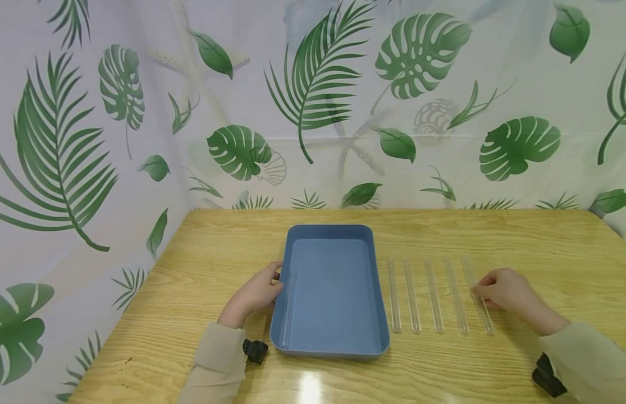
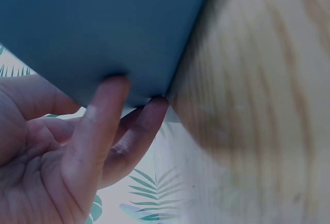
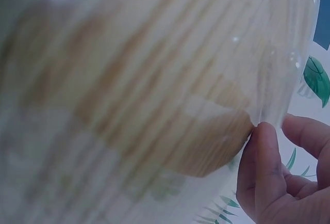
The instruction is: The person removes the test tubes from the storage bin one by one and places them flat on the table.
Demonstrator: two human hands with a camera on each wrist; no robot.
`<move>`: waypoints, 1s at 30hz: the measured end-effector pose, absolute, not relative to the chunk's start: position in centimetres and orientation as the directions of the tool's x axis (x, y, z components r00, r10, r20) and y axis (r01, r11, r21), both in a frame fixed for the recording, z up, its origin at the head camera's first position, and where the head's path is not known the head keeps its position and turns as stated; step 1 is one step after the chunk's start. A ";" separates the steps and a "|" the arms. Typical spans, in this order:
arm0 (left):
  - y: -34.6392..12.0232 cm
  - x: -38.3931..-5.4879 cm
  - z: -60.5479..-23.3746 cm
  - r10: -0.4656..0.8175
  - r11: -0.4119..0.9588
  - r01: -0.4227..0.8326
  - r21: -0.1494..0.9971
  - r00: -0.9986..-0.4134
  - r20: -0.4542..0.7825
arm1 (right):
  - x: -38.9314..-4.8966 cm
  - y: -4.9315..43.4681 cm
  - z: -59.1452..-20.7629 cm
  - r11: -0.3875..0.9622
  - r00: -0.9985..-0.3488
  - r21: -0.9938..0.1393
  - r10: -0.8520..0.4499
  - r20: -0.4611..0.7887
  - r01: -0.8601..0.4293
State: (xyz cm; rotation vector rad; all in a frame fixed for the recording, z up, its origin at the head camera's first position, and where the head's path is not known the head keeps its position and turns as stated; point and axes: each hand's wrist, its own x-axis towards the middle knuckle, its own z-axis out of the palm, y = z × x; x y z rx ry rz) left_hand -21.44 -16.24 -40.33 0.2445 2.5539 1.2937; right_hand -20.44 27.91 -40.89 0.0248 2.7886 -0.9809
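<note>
Beside the blue tray (image 1: 333, 292), my left hand (image 1: 257, 289) rests its fingertips against the tray's left outer wall. In the left wrist view, bent fingers (image 2: 93, 136) touch that wall low down, and the thumb lies along the rim. One clear test tube (image 1: 289, 308) lies inside the tray along its left side. My right hand (image 1: 507, 289) pinches the rightmost clear test tube (image 1: 484, 317) between thumb and fingertips, near its middle. In the right wrist view, the fingertips (image 3: 266, 136) meet the large, blurred tube (image 3: 278, 79) close to the camera.
Several more clear test tubes (image 1: 433, 297) lie side by side between the tray and my right hand, rounded ends towards me. Everything stands on a wooden table (image 1: 232, 235). A white leaf-print cloth (image 1: 343, 101) hangs behind and at the left.
</note>
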 end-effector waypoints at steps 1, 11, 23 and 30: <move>-16.2 -21.4 -40.3 0.269 0.587 0.030 0.809 -0.950 -0.160 | -20.4 27.9 -40.9 0.782 -0.983 -0.619 -0.046 -0.179 0.076; -16.3 -21.4 -40.3 0.274 0.578 0.031 0.816 -0.949 -0.158 | -20.4 27.9 -41.0 0.780 -0.983 -0.621 -0.043 -0.181 0.080; -16.2 -21.4 -40.2 0.270 0.584 0.034 0.811 -0.950 -0.155 | -20.4 28.1 -40.8 0.775 -0.982 -0.629 -0.058 -0.178 0.068; -16.2 -21.3 -40.2 0.272 0.584 0.034 0.811 -0.949 -0.157 | -20.2 28.4 -40.7 0.775 -0.980 -0.627 -0.059 -0.191 0.075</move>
